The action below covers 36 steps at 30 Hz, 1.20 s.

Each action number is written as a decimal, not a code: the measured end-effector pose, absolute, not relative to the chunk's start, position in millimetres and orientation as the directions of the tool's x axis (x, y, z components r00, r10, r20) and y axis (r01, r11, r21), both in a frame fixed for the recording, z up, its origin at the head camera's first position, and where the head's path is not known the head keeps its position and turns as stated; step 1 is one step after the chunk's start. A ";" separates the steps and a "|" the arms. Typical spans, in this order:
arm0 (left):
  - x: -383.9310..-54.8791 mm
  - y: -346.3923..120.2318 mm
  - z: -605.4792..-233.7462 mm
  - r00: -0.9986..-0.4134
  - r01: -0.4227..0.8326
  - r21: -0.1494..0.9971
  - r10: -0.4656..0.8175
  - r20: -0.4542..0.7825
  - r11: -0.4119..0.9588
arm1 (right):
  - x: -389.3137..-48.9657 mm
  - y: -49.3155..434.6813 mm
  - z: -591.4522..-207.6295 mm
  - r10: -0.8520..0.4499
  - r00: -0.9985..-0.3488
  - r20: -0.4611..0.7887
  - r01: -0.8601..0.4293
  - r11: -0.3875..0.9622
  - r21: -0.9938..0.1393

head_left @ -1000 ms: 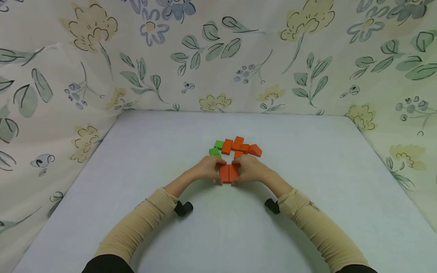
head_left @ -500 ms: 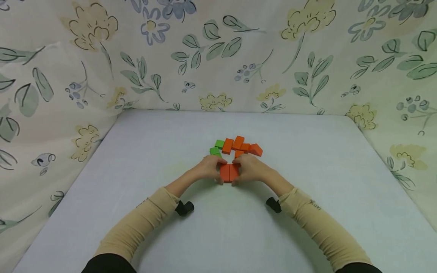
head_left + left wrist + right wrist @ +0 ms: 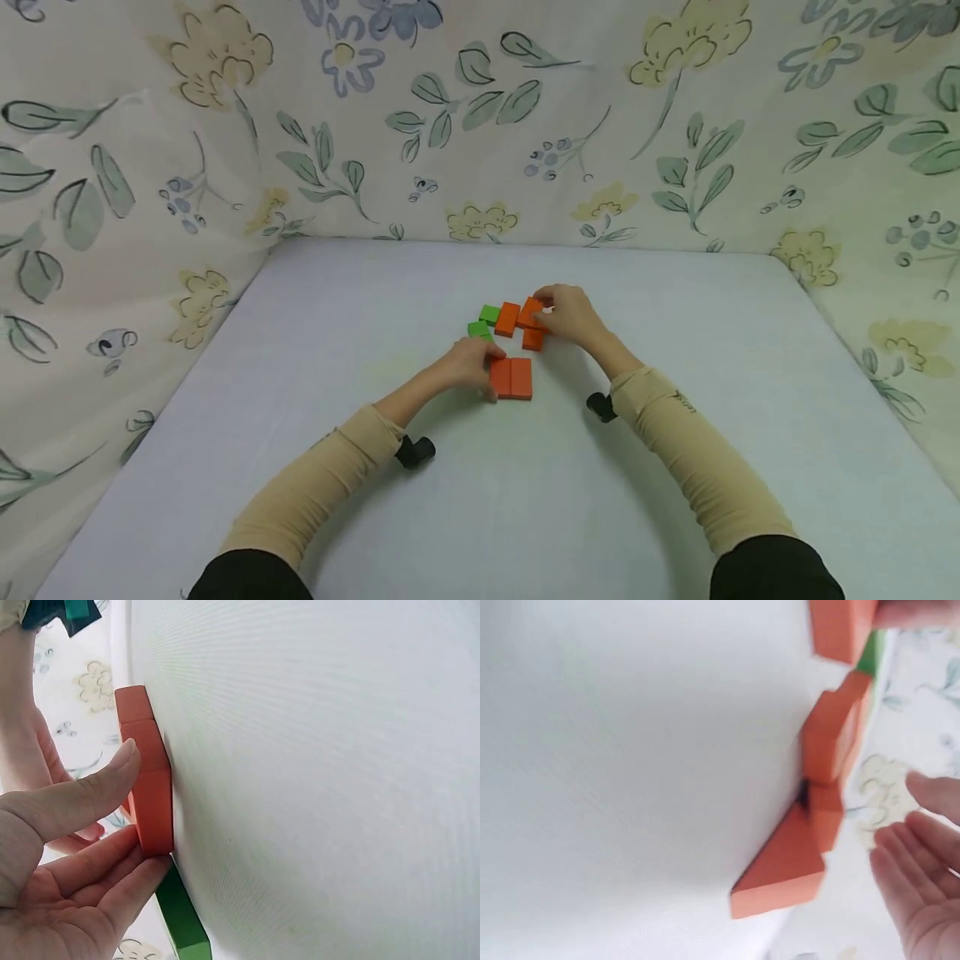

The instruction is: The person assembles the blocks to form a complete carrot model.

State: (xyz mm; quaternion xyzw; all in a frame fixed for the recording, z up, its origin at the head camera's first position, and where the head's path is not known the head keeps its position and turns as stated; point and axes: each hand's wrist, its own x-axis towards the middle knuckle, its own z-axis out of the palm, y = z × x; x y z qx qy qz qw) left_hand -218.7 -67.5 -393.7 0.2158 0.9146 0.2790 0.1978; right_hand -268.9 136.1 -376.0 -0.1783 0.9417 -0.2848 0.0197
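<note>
- Floral cloth [image 3: 480, 175] lines the left, far and right edges of the white counter [image 3: 337, 317].
- A tan left sleeve [image 3: 315, 475] reaches in toward the middle, a black device [image 3: 416, 452] at its wrist.
- The left hand [image 3: 467, 365] pinches the left red block [image 3: 500, 379] between thumb and fingers, well inside the counter's left edge.
- Small green blocks [image 3: 490, 315] sit just beyond that hand, toward the far edge.
- The right red block [image 3: 521, 379] lies side by side with the left one, touching it.
- Nearer the far edge lie orange blocks [image 3: 507, 319] in a loose cluster; in the right wrist view, a triangular orange block [image 3: 780, 866] lies at the end toward the counter's right edge.
- The right hand [image 3: 573, 315] is over that end, thumb spread from the fingers; the right wrist view shows a gap between fingertips and blocks.
- Its tan right sleeve [image 3: 690, 450] comes from the right.
</note>
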 end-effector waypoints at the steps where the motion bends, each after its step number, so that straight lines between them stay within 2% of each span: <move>1: -218.9 -67.1 -393.9 -0.830 0.284 0.592 0.503 -0.242 0.754 | -272.2 135.7 -376.8 -0.332 -0.941 0.068 -0.314 0.779 -0.543; 7: -219.2 -65.9 -394.5 -0.830 0.298 0.579 0.506 -0.237 0.759 | -287.1 128.9 -385.9 -0.312 -0.949 -0.036 -0.250 0.820 -0.514; 14: -220.5 -65.7 -392.9 -0.826 0.318 0.568 0.516 -0.228 0.759 | -292.1 117.1 -390.5 -0.446 -0.890 -0.095 -0.341 0.790 -0.509; 24: -221.2 -64.1 -393.0 -0.833 0.302 0.567 0.502 -0.235 0.767 | -290.1 102.8 -384.9 -0.463 -0.869 -0.174 -0.367 0.839 -0.401; 28: -219.9 -64.9 -392.6 -0.832 0.301 0.580 0.505 -0.228 0.757 | -288.7 100.5 -382.8 -0.460 -0.874 -0.153 -0.369 0.835 -0.408; 36: -219.6 -65.1 -391.7 -0.834 0.285 0.597 0.501 -0.231 0.750 | -284.5 104.9 -376.0 -0.453 -0.891 0.036 -0.413 0.774 -0.480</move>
